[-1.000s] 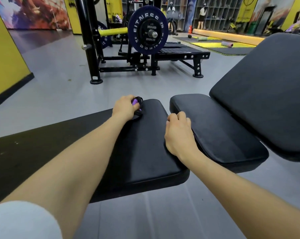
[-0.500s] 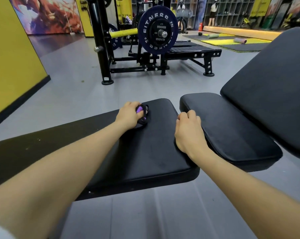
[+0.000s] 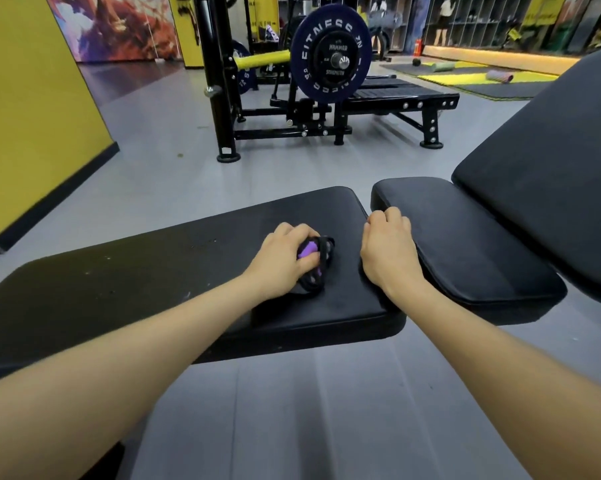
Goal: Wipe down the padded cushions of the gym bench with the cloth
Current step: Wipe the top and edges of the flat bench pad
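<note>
A long black padded cushion [image 3: 153,271] of the gym bench runs from the lower left to the middle. My left hand [image 3: 281,261] grips a bunched black and purple cloth [image 3: 318,263] and presses it on this cushion near its right end. My right hand [image 3: 389,251] rests at that cushion's right edge, its fingers curled over into the gap beside the small seat cushion [image 3: 465,244]. The raised black back pad [image 3: 551,174] slopes up at the right.
A black weight machine [image 3: 223,98] with a dark blue plate [image 3: 330,53] stands on the grey floor beyond the bench. A yellow wall [image 3: 32,116] is at the left. Mats and foam rollers [image 3: 498,77] lie far right, where a person stands by shelving.
My left hand has drawn the cloth back toward me along the long cushion, from near its far edge to the middle. My right hand has stayed at the cushion's right edge.
</note>
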A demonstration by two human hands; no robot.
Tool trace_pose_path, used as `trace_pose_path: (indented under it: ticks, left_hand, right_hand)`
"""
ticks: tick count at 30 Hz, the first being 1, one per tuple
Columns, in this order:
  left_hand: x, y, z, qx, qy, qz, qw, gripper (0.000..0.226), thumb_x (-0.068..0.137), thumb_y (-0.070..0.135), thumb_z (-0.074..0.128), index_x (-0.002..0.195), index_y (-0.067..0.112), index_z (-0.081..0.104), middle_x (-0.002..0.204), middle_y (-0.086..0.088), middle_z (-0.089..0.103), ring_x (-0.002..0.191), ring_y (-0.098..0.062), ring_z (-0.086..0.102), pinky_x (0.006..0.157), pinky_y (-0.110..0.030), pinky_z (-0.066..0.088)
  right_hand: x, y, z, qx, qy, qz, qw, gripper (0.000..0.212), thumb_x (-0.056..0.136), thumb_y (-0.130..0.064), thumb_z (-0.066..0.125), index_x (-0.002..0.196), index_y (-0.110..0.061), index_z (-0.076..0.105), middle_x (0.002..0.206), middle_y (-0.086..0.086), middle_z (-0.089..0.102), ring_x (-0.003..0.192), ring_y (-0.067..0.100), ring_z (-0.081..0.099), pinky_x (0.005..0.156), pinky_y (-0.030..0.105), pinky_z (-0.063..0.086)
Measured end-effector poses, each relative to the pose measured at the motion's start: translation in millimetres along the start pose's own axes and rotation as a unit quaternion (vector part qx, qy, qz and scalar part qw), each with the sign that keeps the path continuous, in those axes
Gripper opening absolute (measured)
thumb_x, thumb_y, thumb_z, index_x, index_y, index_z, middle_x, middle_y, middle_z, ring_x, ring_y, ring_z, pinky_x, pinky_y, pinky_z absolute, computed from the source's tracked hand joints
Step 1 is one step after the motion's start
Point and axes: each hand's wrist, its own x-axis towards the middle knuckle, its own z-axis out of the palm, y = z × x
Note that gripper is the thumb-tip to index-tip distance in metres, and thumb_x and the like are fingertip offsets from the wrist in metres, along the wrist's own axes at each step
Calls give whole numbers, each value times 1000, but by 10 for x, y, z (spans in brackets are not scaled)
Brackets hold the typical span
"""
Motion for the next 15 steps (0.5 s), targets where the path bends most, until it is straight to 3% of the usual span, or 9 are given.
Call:
trace_pose_path:
  ticks: [1, 3, 5, 8, 15]
  left_hand:
    - [115, -38, -8, 7, -1, -12, 1000, 28, 89, 25, 57, 116, 20, 54, 110, -7, 47, 108, -26, 45, 94, -30, 36]
    - [363, -90, -1, 22, 19, -70, 997, 31, 91, 27, 55, 121, 19, 53, 119, -11, 46, 113, -31, 43, 95, -30, 33]
    - [535, -77, 38, 39, 54, -126, 990, 33, 93, 30, 51, 124, 17, 50, 127, -13, 43, 116, -33, 39, 94, -31, 33]
    - [457, 28, 82, 51, 71, -143, 986, 34, 94, 31, 50, 124, 16, 49, 127, -13, 42, 115, -33, 38, 92, -31, 31]
    - [-396, 492, 179, 24, 22, -3, 999, 29, 90, 30, 55, 117, 20, 53, 107, -1, 41, 102, -24, 39, 86, -26, 30]
  right_hand:
    - [28, 19, 15, 9, -4, 24, 1000, 12, 84, 9, 51, 95, 6, 56, 98, 25, 53, 92, 39, 50, 79, 45, 43]
    - [56, 72, 74, 23, -16, 78, 997, 23, 95, -6, 39, 114, -1, 49, 119, 21, 46, 110, 32, 44, 86, 37, 36]
    - [68, 77, 98, 17, -17, 69, 997, 24, 95, -9, 38, 116, -2, 48, 121, 20, 44, 112, 31, 43, 87, 36, 35]
    - [76, 90, 101, 14, -20, 66, 997, 25, 95, -10, 37, 117, -2, 47, 122, 21, 44, 113, 31, 43, 88, 37, 35]
    - [18, 32, 3, 31, -23, 73, 997, 25, 96, -5, 35, 116, 2, 48, 120, 24, 45, 111, 33, 43, 88, 38, 33]
